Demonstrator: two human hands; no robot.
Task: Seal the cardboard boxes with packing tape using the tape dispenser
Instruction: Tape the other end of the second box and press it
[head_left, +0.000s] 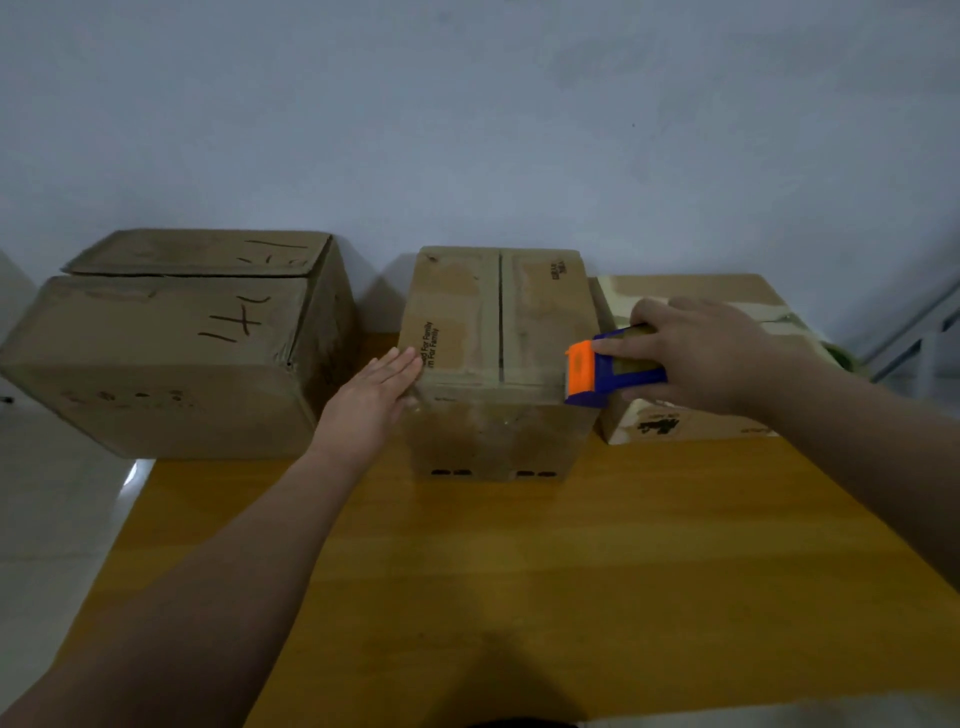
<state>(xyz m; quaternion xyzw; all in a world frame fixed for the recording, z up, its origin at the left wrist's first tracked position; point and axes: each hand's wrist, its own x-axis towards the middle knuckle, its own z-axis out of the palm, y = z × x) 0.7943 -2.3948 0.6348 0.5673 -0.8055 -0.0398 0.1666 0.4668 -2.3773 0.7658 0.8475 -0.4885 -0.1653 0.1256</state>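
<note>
- Cardboard, brown and worn: the middle closed cardboard box (498, 358) stands at the far edge of the yellow wooden bench (519, 561), against the pale wall (467, 104). Its top flaps meet in a dark seam that runs from the near edge of the lid straight away toward the wall.
- Blue and orange plastic tape dispenser (605, 369) sits at the near right corner of that box's lid, its long axis lying crosswise to the seam, orange nose pointing left toward the seam and blue body trailing off to the right.
- Right hand (701, 353) comes in from the right with the forearm stretched over the bench; its grip is wrapped over the dispenser's body, fingers (649, 312) curled on the far side and thumb along the near side.
- Left hand (371, 395) is flat and spread, fingers together and pointing up and right, palm pressed against the box's near left corner; it pinches nothing.
- Large brown cardboard box with handwritten marks (171, 343) stands to the left, hanging past the bench's left edge, its far flap slightly raised.
- Low taped cardboard box (691, 415) lies just beside the middle one near the right edge, partly hidden behind the right hand.
</note>
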